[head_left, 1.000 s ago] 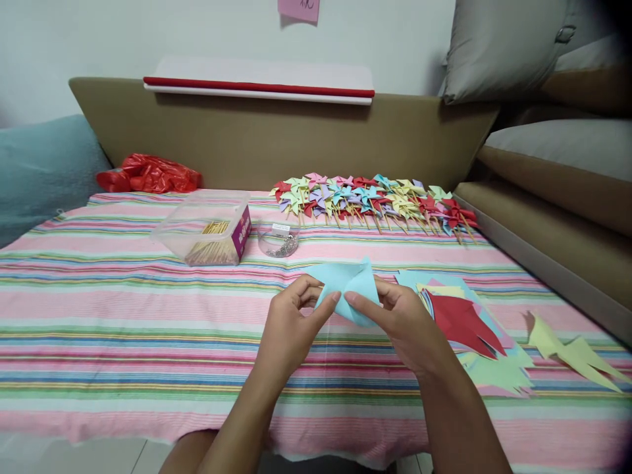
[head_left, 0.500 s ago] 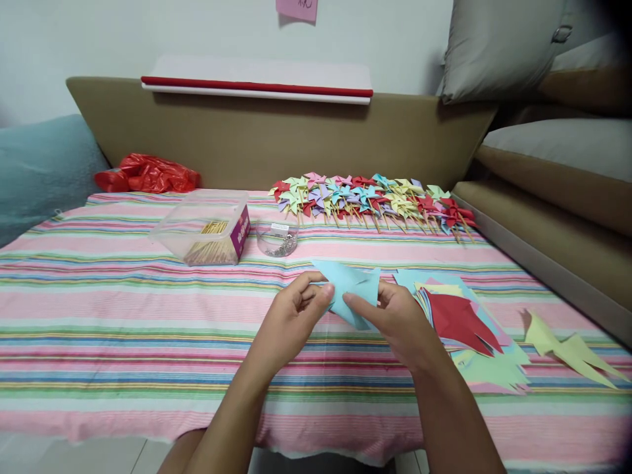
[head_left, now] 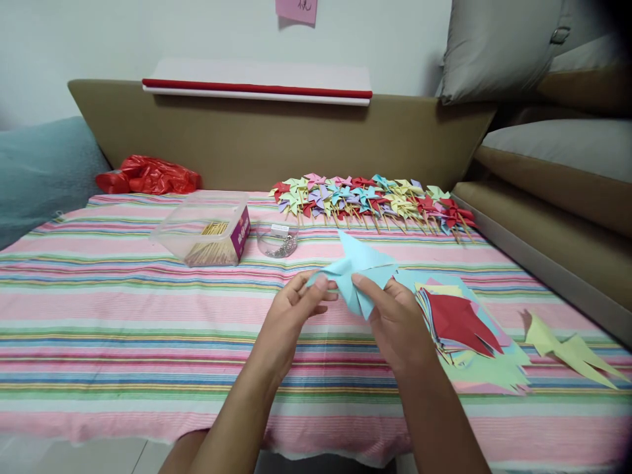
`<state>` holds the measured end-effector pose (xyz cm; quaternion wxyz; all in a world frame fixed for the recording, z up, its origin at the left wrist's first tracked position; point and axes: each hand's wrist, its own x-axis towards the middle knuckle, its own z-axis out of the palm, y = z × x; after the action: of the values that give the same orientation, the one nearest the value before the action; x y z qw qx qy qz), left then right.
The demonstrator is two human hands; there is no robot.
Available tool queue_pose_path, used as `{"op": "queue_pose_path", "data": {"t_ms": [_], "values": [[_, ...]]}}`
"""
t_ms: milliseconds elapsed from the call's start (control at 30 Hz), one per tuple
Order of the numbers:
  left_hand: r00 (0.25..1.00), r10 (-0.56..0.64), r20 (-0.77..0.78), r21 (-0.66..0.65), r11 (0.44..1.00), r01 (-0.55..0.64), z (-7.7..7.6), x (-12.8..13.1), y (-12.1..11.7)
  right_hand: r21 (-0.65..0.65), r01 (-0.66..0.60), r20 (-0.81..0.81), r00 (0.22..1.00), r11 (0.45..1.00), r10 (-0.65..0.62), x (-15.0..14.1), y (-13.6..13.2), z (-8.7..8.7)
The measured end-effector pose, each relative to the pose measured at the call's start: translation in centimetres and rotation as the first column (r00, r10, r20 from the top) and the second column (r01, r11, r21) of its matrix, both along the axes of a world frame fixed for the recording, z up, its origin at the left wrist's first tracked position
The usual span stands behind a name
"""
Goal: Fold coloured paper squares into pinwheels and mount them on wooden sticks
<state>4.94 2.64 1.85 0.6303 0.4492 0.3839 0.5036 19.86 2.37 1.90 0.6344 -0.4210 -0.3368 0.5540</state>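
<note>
A light blue cut paper square [head_left: 358, 270] is held above the striped tablecloth [head_left: 99, 316], its flaps fanned out. My left hand [head_left: 291, 313] pinches its left flap between thumb and fingers. My right hand [head_left: 395, 319] grips its lower right part, thumb on top. Both hands are closed on the paper, close together at the middle of the table.
A stack of cut coloured papers [head_left: 459, 322] with a red one on top lies right of my hands, and a yellow piece [head_left: 567, 349] farther right. Finished paper pinwheels [head_left: 370, 197] line the back. A clear box of sticks [head_left: 207, 227], a small pin dish [head_left: 279, 240] and a red bag [head_left: 148, 174] sit left.
The blue paper has been turned and lifted, with one flap now pointing up and back. Both hands shifted slightly upward and to the right, keeping their hold.
</note>
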Motion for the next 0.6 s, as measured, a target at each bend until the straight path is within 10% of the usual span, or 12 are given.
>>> {"op": "queue_pose_path", "data": {"t_ms": [600], "values": [[0.926, 0.332, 0.181, -0.074, 0.943, -0.324, -0.8, 2.1, -0.2, -0.029, 0.013, -0.079, 0.997, 1.000, -0.015, -3.8, -0.3, -0.7]]}}
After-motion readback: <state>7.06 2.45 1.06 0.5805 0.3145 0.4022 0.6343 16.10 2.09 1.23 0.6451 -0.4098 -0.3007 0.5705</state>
